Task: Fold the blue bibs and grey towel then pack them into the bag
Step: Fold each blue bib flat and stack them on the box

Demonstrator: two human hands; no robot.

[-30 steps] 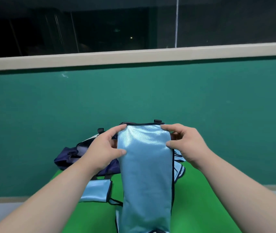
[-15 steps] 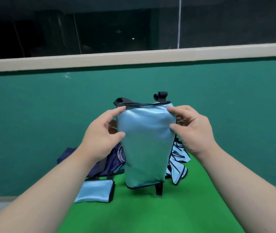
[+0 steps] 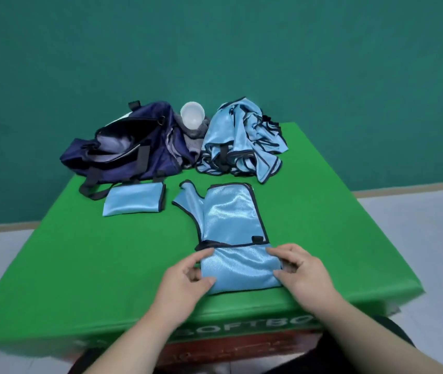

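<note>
Half a second ago the blue bib was held up in the air before the wall. It now lies flat on the green table, and the view has dropped to look down on it. Its near end is folded up over itself, making a doubled band across the bottom.

Both forearms reach in from the lower edge and angle inward. The left hand pinches the left edge of that folded band, forefinger on top at the far corner and thumb at the near corner, the other fingers curled beneath. The right hand grips the right edge in the same way, forefinger stretched to the far corner and thumb pressed at the near one.

A folded bib lies to the left, just in front of the open navy bag at the back left of the table. A loose pile of bibs sits at the back right. Between bag and pile is the grey towel, mostly hidden, with a white round thing resting on it, perhaps a cup.
</note>
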